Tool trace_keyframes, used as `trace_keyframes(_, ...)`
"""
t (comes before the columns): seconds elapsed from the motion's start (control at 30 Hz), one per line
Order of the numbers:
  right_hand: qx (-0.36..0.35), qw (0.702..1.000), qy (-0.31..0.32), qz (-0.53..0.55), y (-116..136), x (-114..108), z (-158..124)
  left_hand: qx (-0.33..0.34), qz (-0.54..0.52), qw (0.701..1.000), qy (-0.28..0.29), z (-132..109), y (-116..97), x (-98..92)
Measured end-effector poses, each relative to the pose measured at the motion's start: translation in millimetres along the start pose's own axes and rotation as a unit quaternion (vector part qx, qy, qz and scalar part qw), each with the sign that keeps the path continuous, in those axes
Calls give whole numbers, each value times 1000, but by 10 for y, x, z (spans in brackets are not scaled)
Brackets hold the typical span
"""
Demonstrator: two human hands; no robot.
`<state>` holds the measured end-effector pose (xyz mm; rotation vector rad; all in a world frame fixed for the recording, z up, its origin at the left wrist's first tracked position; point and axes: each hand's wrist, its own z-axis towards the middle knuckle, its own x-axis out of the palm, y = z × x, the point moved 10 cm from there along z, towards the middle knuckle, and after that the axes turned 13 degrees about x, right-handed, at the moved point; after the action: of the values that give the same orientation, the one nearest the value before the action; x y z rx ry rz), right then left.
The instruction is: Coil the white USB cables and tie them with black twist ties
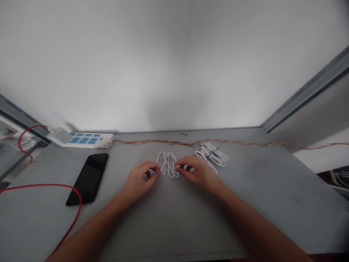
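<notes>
**Two hands pinch loose white cable at grey workbench**

On my head-camera feed, the left hand point(140, 181) and right hand point(197, 173) meet near the middle of a grey table point(275, 207). Between them, a loosely looped white cable point(167, 165) lies on the tabletop. The left fingers point(151, 168) are closed in a pinch on a small connector point(158, 170). The right fingers point(181, 167) grip a similar connector point(178, 166), the two held apart by a narrow gap. I cannot tell whether both belong to the same cable.

Just beyond the right hand sits a white cable bundle point(212, 155), bound with a dark tie point(211, 154). A twisted red-and-yellow wire point(231, 142) runs along the far side. At left lie a black smartphone point(88, 178), a red cable point(45, 185) curving beside it, and, in the far left corner, a white power strip point(81, 140) with blue sockets.
</notes>
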<state>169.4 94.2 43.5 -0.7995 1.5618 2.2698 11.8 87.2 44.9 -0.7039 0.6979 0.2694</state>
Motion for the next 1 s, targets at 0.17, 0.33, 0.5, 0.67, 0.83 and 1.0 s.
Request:
trace_keyframes(0.17,3,1000,5,-6,24,2,1,-1,0,1000,-4,11,-4,-6)
trace_keyframes(0.33,58,998,17,-9,-88,36,10,-6,5,1000,-5,-16,28,2)
trace_keyframes(0.5,98,993,36,-54,-199,107,39,-74,-1,997,6,-79,182,42)
trace_keyframes(0.67,104,980,-6,-169,-233,27,90,-131,-16,991,-3,-97,340,50)
trace_keyframes(0.83,43,983,-17,-177,-129,53,92,-111,55,992,13,-64,373,22)
trace_keyframes(1.0,94,975,14,-200,-240,157,46,-94,124,988,8,-60,357,-37)
